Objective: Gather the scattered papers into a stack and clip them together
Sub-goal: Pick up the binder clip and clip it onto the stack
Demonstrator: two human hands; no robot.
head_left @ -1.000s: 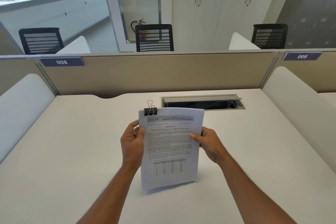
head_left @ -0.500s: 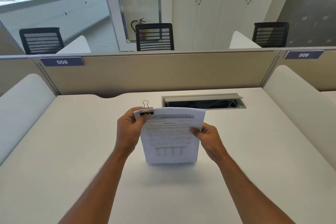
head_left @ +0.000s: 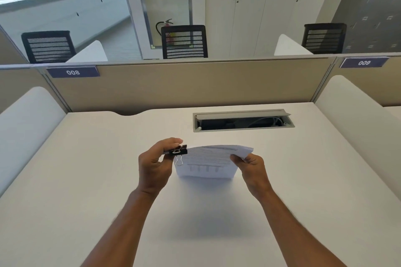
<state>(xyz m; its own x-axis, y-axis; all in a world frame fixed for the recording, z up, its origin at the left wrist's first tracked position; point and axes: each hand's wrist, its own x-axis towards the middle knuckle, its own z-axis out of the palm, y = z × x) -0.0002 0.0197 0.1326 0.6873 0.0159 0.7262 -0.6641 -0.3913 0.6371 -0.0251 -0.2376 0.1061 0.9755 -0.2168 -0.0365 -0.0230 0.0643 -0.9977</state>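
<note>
A stack of printed white papers [head_left: 208, 159] hangs tilted nearly flat above the middle of the white desk [head_left: 86, 180]. A black binder clip [head_left: 179, 150] grips its top left corner, one wire handle dangling down. My left hand [head_left: 155, 166] pinches that clipped corner, thumb on top of the clip. My right hand [head_left: 251, 168] holds the stack's right edge between thumb and fingers. The lower edge of the sheets curls down toward the desk.
An open cable tray [head_left: 243, 120] with wires is set into the desk behind the papers. White rounded dividers [head_left: 26, 119] stand at both sides, and a beige partition [head_left: 195, 84] closes the back. Black chairs [head_left: 184, 42] stand beyond it.
The stack has tipped from upright and facing me to almost flat, top edge away. My left hand moved up from the side edge onto the clipped corner; a clip handle flipped down.
</note>
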